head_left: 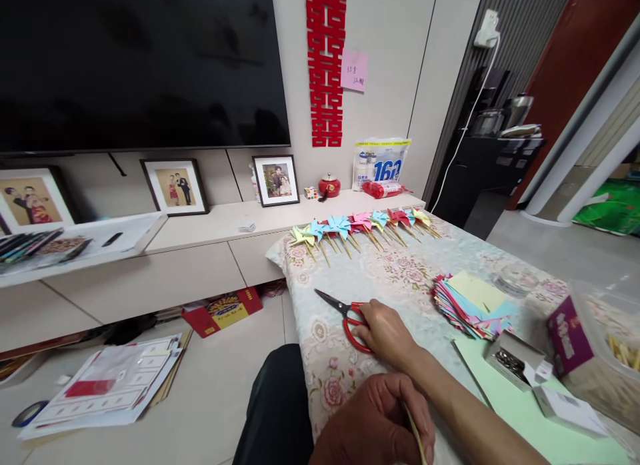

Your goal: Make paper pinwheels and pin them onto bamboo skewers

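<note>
My right hand [385, 332] has its fingers curled onto the red handles of the scissors [345, 315] lying on the floral tablecloth [390, 272], while my left hand [377, 422] pinches a wooden stick [417, 438] near the table's front edge.

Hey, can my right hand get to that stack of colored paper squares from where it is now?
Probably yes. The right hand rests on the red scissors, and only bare tablecloth lies between it and the paper stack.
</note>
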Available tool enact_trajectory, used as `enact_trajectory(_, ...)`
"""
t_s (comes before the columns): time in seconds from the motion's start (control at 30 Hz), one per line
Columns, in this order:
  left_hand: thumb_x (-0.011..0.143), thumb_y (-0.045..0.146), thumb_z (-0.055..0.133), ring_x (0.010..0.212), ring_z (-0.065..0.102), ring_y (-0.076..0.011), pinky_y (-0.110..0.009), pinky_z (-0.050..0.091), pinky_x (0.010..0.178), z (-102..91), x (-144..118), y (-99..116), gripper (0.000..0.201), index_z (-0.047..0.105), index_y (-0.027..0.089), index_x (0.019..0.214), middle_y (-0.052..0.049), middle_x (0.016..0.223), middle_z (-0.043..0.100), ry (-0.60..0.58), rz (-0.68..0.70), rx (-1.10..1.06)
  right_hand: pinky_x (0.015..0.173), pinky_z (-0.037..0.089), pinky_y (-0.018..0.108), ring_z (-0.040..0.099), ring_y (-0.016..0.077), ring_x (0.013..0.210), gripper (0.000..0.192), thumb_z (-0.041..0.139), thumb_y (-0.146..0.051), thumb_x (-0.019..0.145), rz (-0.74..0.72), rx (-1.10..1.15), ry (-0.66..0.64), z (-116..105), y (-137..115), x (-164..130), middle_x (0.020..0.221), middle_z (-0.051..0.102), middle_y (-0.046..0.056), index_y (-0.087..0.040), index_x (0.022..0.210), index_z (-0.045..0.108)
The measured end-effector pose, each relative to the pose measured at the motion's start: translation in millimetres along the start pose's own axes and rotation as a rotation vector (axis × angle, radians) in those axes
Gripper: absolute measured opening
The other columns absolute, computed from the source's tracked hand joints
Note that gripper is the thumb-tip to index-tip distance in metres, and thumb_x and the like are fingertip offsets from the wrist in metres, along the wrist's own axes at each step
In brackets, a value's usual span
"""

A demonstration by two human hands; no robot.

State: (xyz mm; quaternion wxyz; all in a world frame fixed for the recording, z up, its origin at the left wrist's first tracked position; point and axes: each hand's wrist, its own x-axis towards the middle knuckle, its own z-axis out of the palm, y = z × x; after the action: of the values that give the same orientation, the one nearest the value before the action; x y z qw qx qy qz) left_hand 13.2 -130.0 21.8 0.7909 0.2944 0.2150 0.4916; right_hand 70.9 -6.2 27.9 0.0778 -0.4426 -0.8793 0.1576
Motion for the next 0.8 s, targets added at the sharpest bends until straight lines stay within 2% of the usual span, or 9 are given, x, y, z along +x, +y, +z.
enact_trajectory(0.1, 0.047, 0.012, 0.086, 0.041, 0.050, -0.0080, -0.020, 0.032, 0.041, -1.2, 3, -1, 0.028, 0.060, 0.015, 0.056, 0.000, 0.051, 0.061, 0.027, -0.007, 0.008, 0.082, 0.043, 0.030, 0.060, 0.0242, 0.097, 0.014, 0.056, -0.022, 0.089, -0.097, 0.062, 0.024, 6, -2, 4, 0.103, 0.066, 0.012, -0.016, 0.093, 0.068)
enact_trajectory(0.2, 0.053, 0.012, 0.082, 0.039, 0.047, -0.0070, -0.020, 0.030, 0.040, -5.6, 10, -4, 0.024, 0.061, 0.015, 0.063, 0.002, 0.050, 0.058, 0.154, 0.033, -0.008, 0.085, 0.043, 0.031, 0.060, 0.0227, 0.096, 0.015, 0.055, -0.023, 0.091, -0.189, 0.259, 0.085, 0, 15, -11, 0.095, 0.068, 0.009, -0.018, 0.087, 0.069)
enact_trajectory(0.3, 0.059, 0.020, 0.084, 0.045, 0.049, -0.0071, -0.019, 0.036, 0.046, -12.3, 18, -9, 0.027, 0.062, 0.017, 0.075, 0.004, 0.057, 0.060, 0.249, 0.095, -0.111, 0.076, 0.046, 0.031, 0.062, 0.0205, 0.081, 0.021, 0.054, -0.031, 0.094, -0.088, 0.565, 0.191, -14, 45, -39, 0.085, 0.070, 0.005, -0.019, 0.090, 0.070)
enact_trajectory(0.37, 0.062, 0.022, 0.085, 0.052, 0.054, -0.0085, -0.020, 0.039, 0.051, -16.3, 23, -13, 0.036, 0.064, 0.019, 0.091, 0.002, 0.066, 0.065, 0.316, 0.116, -0.121, 0.070, 0.046, 0.030, 0.061, 0.0188, 0.072, 0.026, 0.055, -0.040, 0.094, 0.018, 0.771, 0.259, -21, 65, -60, 0.078, 0.068, 0.003, -0.020, 0.093, 0.070)
enact_trajectory(0.47, 0.063, 0.026, 0.084, 0.050, 0.053, -0.0087, -0.021, 0.039, 0.051, -18.4, 33, -16, 0.038, 0.065, 0.017, 0.095, 0.002, 0.062, 0.064, 0.446, 0.160, 0.029, 0.065, 0.047, 0.030, 0.061, 0.0174, 0.066, 0.034, 0.060, -0.051, 0.090, 0.115, 1.068, 0.377, -21, 87, -85, 0.076, 0.069, 0.004, -0.019, 0.096, 0.071)
enact_trajectory(0.53, 0.062, 0.025, 0.083, 0.049, 0.053, -0.0092, -0.021, 0.039, 0.050, -16.4, 44, -14, 0.035, 0.065, 0.015, 0.090, 0.001, 0.058, 0.063, 0.541, 0.153, 0.175, 0.065, 0.048, 0.031, 0.062, 0.0178, 0.067, 0.039, 0.061, -0.055, 0.088, 0.131, 1.238, 0.384, -16, 95, -93, 0.081, 0.071, 0.006, -0.018, 0.097, 0.073)
enact_trajectory(0.67, 0.060, 0.027, 0.081, 0.049, 0.053, -0.0109, -0.022, 0.040, 0.050, -9.8, 75, 1, 0.038, 0.067, 0.012, 0.092, 0.000, 0.055, 0.064, 0.520, 0.109, 0.339, 0.072, 0.049, 0.033, 0.066, 0.0212, 0.079, 0.041, 0.062, -0.055, 0.088, 0.135, 1.399, 0.303, -12, 98, -95, 0.089, 0.074, 0.009, -0.018, 0.104, 0.074)
enact_trajectory(0.8, 0.060, 0.033, 0.083, 0.052, 0.055, -0.0115, -0.022, 0.043, 0.053, -11.1, 99, 6, 0.043, 0.066, 0.012, 0.094, -0.001, 0.058, 0.066, 0.516, 0.162, 0.311, 0.074, 0.048, 0.032, 0.066, 0.0202, 0.082, 0.037, 0.069, -0.047, 0.084, 0.185, 1.516, 0.292, -18, 98, -92, 0.092, 0.075, 0.006, -0.019, 0.109, 0.073)
